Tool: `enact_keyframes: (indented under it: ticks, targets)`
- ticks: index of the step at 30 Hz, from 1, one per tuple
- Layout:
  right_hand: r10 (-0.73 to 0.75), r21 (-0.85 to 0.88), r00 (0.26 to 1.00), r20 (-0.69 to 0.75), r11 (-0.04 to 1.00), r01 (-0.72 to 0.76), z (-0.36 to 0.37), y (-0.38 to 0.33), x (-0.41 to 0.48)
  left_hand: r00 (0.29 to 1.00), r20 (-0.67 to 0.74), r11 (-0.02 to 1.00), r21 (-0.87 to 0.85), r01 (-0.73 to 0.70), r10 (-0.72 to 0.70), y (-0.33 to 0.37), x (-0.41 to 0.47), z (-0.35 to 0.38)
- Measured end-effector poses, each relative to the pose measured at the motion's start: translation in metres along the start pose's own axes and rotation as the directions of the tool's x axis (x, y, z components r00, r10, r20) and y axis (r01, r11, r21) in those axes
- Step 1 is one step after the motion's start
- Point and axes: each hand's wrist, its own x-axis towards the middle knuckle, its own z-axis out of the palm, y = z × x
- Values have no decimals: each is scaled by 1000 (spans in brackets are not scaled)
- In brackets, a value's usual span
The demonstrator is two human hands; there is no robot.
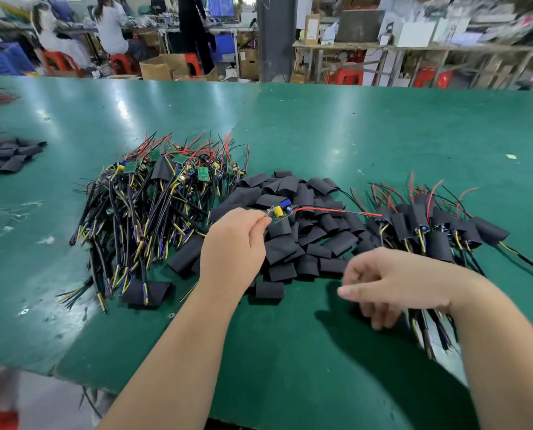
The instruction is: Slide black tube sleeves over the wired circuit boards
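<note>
Just above the sleeve pile, a bare circuit board.
Small, green, with yellow capacitor, blue part and trailing red wire; left hand pinches its end, right hand hangs loosely curled, empty, beside the pile.

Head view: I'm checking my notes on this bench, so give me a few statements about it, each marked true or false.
1. The left hand pinches a board. True.
2. That board already wears a sleeve. False: it is uncovered, and its yellow capacitor shows.
3. The loose sleeves lie between the bare boards and the sleeved boards. True.
4. The right hand holds a sleeve. False: its fingers are loosely curled and no sleeve shows in them.
5. The table is red. False: it is green.
</note>
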Motion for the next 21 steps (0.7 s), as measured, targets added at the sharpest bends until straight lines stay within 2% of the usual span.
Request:
enact_keyframes:
  ticks: [1,3,5,9,13,15,16,18,21]
  targets:
    - [-114,23,991,-65,993,116,2,-2,3,1000,3,1000,-4,-1,1,1,0,0]
    - [-305,-17,929,-209,951,308,4,-5,8,1000,-1,1000,-9,-2,2,1,0,-1]
    - [-362,-72,861,-356,930,361,5,-4,13,1000,-7,1000,-11,-5,5,1,0,-3]
    - [-293,-308,735,-612,944,119,6,4,25,1000,-7,1000,-22,-5,5,2,0,-4]
    - [-103,-312,649,-754,925,-215,1,16,27,1000,-6,1000,-17,-4,4,2,-1,-5]
    - [-57,-297,605,-794,905,-303,-3,17,25,1000,-5,1000,-17,-2,2,3,-1,-5]
    - [-80,-302,594,-801,910,-285,-4,16,25,1000,-7,1000,-15,-1,1,2,-1,-5]
    - [-188,-361,620,-761,918,-164,-2,12,27,1000,-10,1000,-21,5,-5,2,-1,-5]
    - [-328,-497,745,-581,868,-6,6,8,38,1000,-15,999,-37,13,-14,2,0,-6]
